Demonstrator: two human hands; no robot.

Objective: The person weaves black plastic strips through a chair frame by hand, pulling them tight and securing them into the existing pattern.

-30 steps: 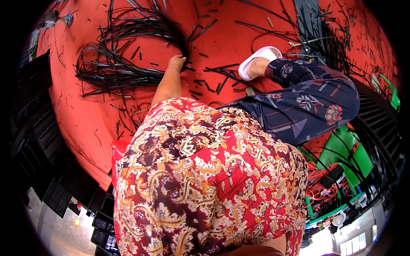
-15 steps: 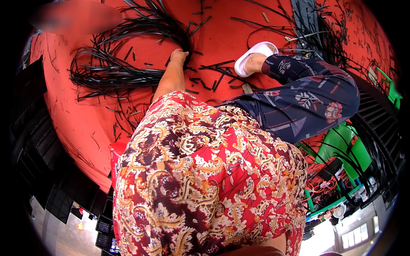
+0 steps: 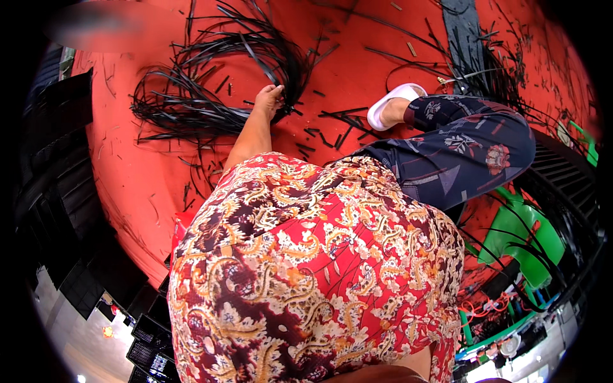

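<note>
My left hand (image 3: 269, 100) reaches forward to a loosely curved bundle of thin black flat strips (image 3: 191, 102) on the red floor covering. Its thumb and fingers are pinched together at the inner side of the bundle, where a strip appears to run into them. The palm side and part of the grip are hidden. The bundle bends round in a wide arc, its loose ends fanning out to the left and far side. My right hand does not show.
Short black offcuts (image 3: 345, 121) lie scattered over the red floor covering (image 3: 128, 172). My foot in a pale slipper (image 3: 399, 102) rests right of the bundle. More strips lie by a grey band (image 3: 464, 38). A green plastic seat (image 3: 523, 236) stands at right; black crates (image 3: 150, 348) at lower left.
The view has shifted, so the floor appears farther right and lower. My left hand has drawn slightly left against the bundle, and its pinched fingertips now show more plainly.
</note>
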